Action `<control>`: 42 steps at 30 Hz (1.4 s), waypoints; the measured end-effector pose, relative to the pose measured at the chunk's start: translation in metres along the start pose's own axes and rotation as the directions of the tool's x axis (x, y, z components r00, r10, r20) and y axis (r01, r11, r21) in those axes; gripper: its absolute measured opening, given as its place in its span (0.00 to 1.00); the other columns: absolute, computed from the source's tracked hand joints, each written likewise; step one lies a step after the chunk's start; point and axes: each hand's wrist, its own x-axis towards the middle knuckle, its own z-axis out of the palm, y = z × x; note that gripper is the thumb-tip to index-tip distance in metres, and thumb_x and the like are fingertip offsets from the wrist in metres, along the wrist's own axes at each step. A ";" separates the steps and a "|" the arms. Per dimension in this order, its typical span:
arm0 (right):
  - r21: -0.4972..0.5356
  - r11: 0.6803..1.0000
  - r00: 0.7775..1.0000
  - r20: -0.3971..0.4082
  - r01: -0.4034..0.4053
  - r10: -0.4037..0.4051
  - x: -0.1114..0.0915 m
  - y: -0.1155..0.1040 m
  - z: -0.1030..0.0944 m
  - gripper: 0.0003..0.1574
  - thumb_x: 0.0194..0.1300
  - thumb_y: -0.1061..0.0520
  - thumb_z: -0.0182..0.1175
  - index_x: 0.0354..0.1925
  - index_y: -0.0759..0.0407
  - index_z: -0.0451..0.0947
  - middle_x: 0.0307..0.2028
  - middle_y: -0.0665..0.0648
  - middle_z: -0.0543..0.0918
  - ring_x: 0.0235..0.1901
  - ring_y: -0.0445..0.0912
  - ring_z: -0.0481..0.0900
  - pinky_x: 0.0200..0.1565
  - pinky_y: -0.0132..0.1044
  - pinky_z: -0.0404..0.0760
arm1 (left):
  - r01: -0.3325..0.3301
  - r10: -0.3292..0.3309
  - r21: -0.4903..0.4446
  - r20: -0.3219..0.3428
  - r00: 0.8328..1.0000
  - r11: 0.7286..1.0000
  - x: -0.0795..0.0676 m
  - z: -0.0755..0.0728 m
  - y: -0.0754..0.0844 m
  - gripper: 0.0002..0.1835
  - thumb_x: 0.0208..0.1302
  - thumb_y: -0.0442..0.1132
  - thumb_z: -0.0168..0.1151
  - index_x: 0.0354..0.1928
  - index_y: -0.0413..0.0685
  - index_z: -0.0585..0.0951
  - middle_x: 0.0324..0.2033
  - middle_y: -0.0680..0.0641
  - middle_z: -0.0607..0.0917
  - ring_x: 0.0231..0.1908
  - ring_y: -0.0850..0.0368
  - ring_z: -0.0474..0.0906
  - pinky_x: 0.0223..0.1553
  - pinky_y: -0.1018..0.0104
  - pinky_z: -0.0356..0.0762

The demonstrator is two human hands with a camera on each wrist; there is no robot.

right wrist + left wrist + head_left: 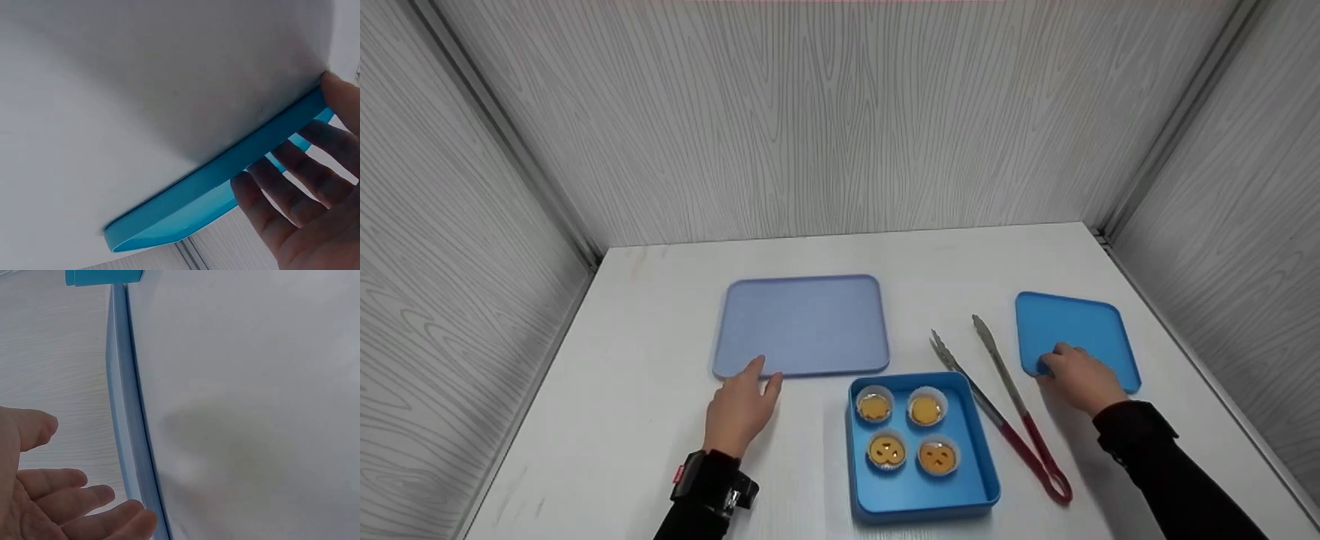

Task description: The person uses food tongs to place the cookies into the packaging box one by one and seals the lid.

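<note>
My left hand is over the near left edge of a pale blue-lilac tray, its fingers spread and holding nothing; the left wrist view shows the fingertips close over the tray's rim. At the right, my right hand holds the near left corner of a flat blue lid. Seen from the right wrist, the thumb is at the outer side of the lid's raised rim and the other fingers reach over it. The lid lies on the table.
Between the hands stands a blue box with several small yellow-brown pastries in pale cups. Spread tongs with red handles lie right beside it. Grey wood-grain walls border the white table at the back and sides.
</note>
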 end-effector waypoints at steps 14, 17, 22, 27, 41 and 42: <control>-0.144 0.971 0.975 -0.084 0.190 -0.204 -0.008 0.002 0.002 0.14 0.54 0.75 0.70 0.36 0.64 0.81 0.32 0.60 0.84 0.33 0.55 0.84 0.34 0.46 0.84 | -0.075 0.075 -0.011 0.071 0.995 0.997 -0.005 0.017 0.023 0.22 0.74 0.46 0.58 0.61 0.39 0.82 0.53 0.36 0.86 0.51 0.38 0.85 0.50 0.43 0.83; -0.168 0.962 0.967 -0.104 0.214 -0.233 -0.008 -0.001 0.002 0.15 0.54 0.75 0.70 0.36 0.63 0.79 0.32 0.59 0.84 0.32 0.54 0.83 0.34 0.45 0.84 | -0.083 0.086 -0.033 0.085 0.993 0.996 -0.007 0.021 0.029 0.22 0.74 0.46 0.59 0.61 0.39 0.82 0.54 0.37 0.87 0.53 0.39 0.84 0.53 0.44 0.82; -0.227 0.939 0.940 -0.165 0.259 -0.299 -0.006 -0.005 -0.002 0.15 0.56 0.76 0.67 0.38 0.64 0.74 0.32 0.60 0.79 0.30 0.52 0.79 0.30 0.43 0.81 | -0.145 0.149 -0.062 0.068 0.986 0.987 -0.009 0.028 0.034 0.21 0.74 0.45 0.60 0.60 0.39 0.83 0.49 0.37 0.88 0.48 0.41 0.86 0.50 0.45 0.84; -0.236 0.937 0.919 -0.240 0.258 -0.313 -0.006 -0.009 -0.015 0.17 0.58 0.76 0.65 0.44 0.67 0.73 0.35 0.62 0.76 0.32 0.53 0.75 0.32 0.46 0.78 | -0.207 0.211 -0.067 0.052 0.976 0.976 -0.011 0.031 0.035 0.18 0.73 0.44 0.61 0.57 0.40 0.85 0.42 0.37 0.90 0.37 0.44 0.88 0.41 0.48 0.85; -0.147 0.928 0.694 -0.627 0.342 -0.355 -0.009 -0.053 -0.088 0.13 0.81 0.61 0.48 0.49 0.72 0.73 0.41 0.68 0.75 0.39 0.58 0.77 0.43 0.46 0.80 | -0.172 0.228 -0.293 0.166 0.960 0.940 -0.017 0.033 0.053 0.20 0.74 0.47 0.60 0.57 0.40 0.85 0.46 0.42 0.90 0.45 0.48 0.89 0.49 0.50 0.86; -0.134 0.924 0.669 -0.653 0.360 -0.355 -0.010 -0.058 -0.093 0.17 0.83 0.58 0.44 0.49 0.73 0.73 0.41 0.68 0.74 0.39 0.56 0.76 0.44 0.41 0.79 | -0.177 0.231 -0.292 0.159 0.960 0.940 -0.017 0.032 0.054 0.20 0.74 0.47 0.60 0.57 0.40 0.85 0.46 0.43 0.90 0.44 0.48 0.89 0.48 0.51 0.86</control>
